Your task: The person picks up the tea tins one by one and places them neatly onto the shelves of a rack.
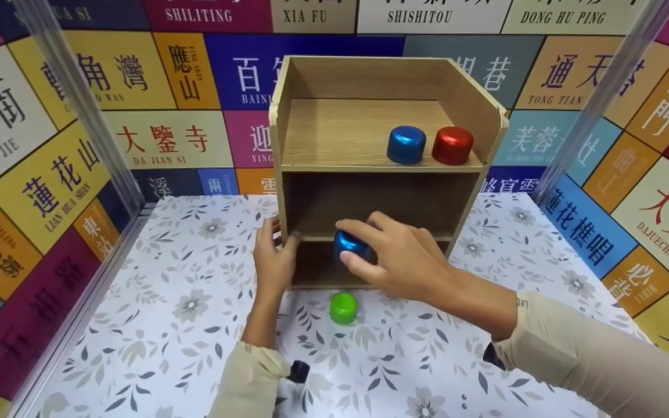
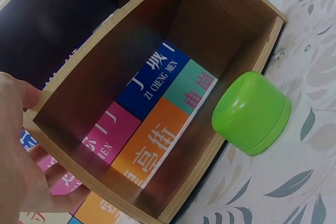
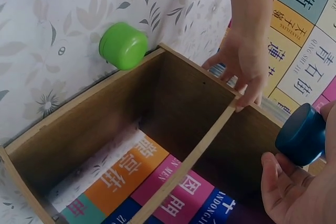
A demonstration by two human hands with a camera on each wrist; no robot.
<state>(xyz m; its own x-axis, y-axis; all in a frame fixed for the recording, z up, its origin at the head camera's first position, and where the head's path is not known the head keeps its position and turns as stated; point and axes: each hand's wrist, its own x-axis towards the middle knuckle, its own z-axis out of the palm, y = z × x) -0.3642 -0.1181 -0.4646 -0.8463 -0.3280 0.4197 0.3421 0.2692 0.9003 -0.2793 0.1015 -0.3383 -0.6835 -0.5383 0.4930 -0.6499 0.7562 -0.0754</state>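
My right hand pinches a shiny blue round jar between thumb and fingers. It is in front of the wooden shelf unit, near the height of the lower shelf board. My left hand grips the unit's left side panel, thumb at the front edge and fingers along the outside, as the right wrist view also shows. On the top board stand another blue jar and a red jar, side by side at the right front. A green jar sits on the table just before the unit.
A white cloth with grey leaves and flowers covers the table. Panels with coloured street-name signs surround it at the back and sides, with clear corner posts. The unit's lower compartment has an open back.
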